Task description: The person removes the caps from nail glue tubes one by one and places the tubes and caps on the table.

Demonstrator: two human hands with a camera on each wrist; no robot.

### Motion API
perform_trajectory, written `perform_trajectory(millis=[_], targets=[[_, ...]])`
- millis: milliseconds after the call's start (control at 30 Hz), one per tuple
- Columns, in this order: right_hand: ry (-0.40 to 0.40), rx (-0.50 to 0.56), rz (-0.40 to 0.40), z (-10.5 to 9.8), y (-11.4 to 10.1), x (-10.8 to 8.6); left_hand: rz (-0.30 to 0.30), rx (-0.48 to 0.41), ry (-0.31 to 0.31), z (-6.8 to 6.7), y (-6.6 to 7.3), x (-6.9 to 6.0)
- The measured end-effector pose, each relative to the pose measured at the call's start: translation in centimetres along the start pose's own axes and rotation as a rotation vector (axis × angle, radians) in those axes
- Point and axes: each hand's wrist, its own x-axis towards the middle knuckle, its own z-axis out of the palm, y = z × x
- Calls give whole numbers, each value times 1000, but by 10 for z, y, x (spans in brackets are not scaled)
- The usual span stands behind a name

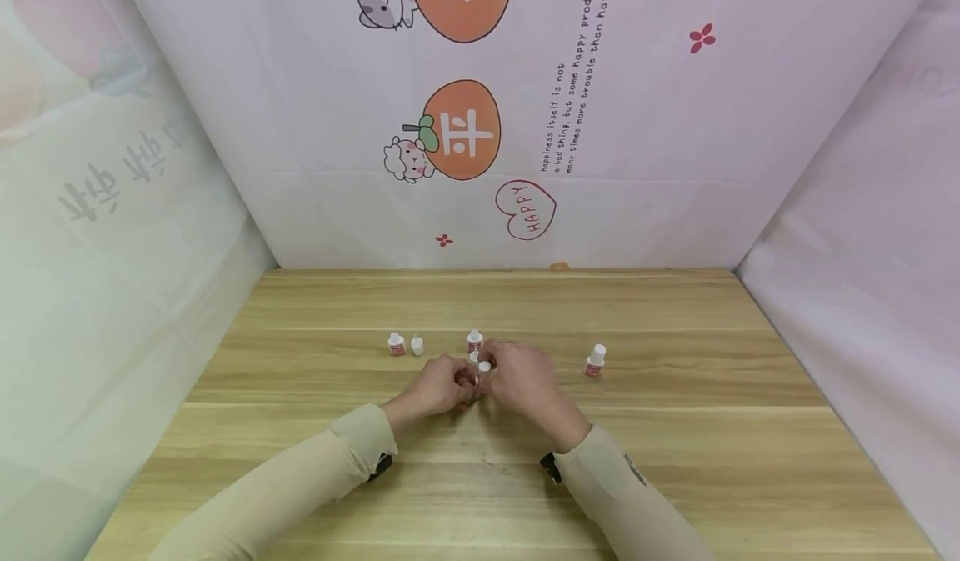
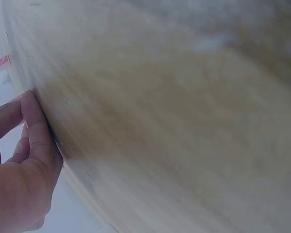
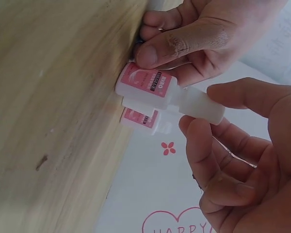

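In the right wrist view a small bottle with a pink label (image 3: 148, 86) stands on the wooden table, its base held by the left hand (image 3: 194, 41). The right hand (image 3: 247, 160) pinches the bottle's white cap (image 3: 202, 105) between thumb and fingers. From the head view, the left hand (image 1: 438, 384) and right hand (image 1: 522, 380) meet around this bottle, mostly hiding it. Just behind it are another labelled bottle (image 1: 475, 342) and a white piece (image 1: 474, 357). The left wrist view shows the left hand (image 2: 26, 160) low against the table; what it holds is hidden there.
On the wooden table (image 1: 675, 461), a labelled bottle (image 1: 397, 344) stands to the left beside a loose white cap (image 1: 417, 346). A capped bottle (image 1: 595, 360) stands to the right. Printed white cloth (image 1: 637, 127) rises behind the table and at both sides.
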Motion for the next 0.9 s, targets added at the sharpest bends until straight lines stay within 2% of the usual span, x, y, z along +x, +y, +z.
perform_trajectory(millis=[267,567,900], targets=[[-34,26,20,-2,-1,1,10,5,3,0,0,0],[-20,-8,-2,-1,0,1,9,6,-2,0,-1,0],[-18,20,-3,-1,1,1,6,-6,-3,0,-1,1]])
